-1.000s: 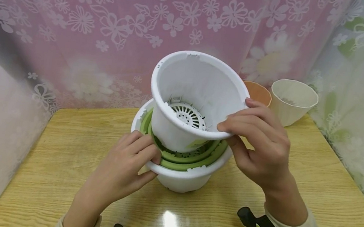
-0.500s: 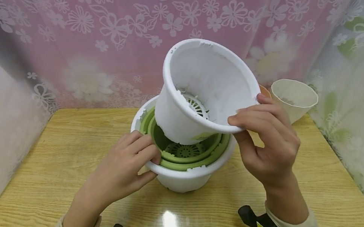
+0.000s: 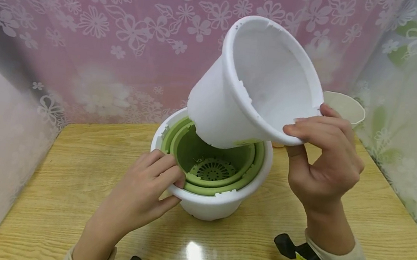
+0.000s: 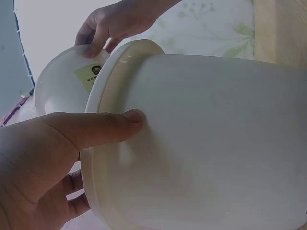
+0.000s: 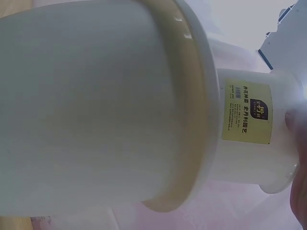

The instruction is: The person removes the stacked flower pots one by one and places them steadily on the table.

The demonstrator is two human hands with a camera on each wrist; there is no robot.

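My right hand pinches the rim of a white plastic flowerpot, thumb beneath and fingers over the edge. This pot tilts, its mouth toward the upper right, above a nested stack. Its lower end overlaps the stack's opening, so contact is unclear. In the stack, green flowerpots sit inside a larger white flowerpot, and a slotted green bottom shows. My left hand grips the larger pot's rim at the near left; its thumb lies along the outer wall. A yellow-green label marks the lifted pot.
The stack stands on a wood-grain table. A cream faceted pot stands at the back right, partly behind my right hand. Flowered pink curtain hangs along the back, with pale curtains at both sides.
My right hand has lifted the white flowerpot up and to the right, tilting it more. The green pot's slotted bottom has come into view. My left hand has stayed in place.
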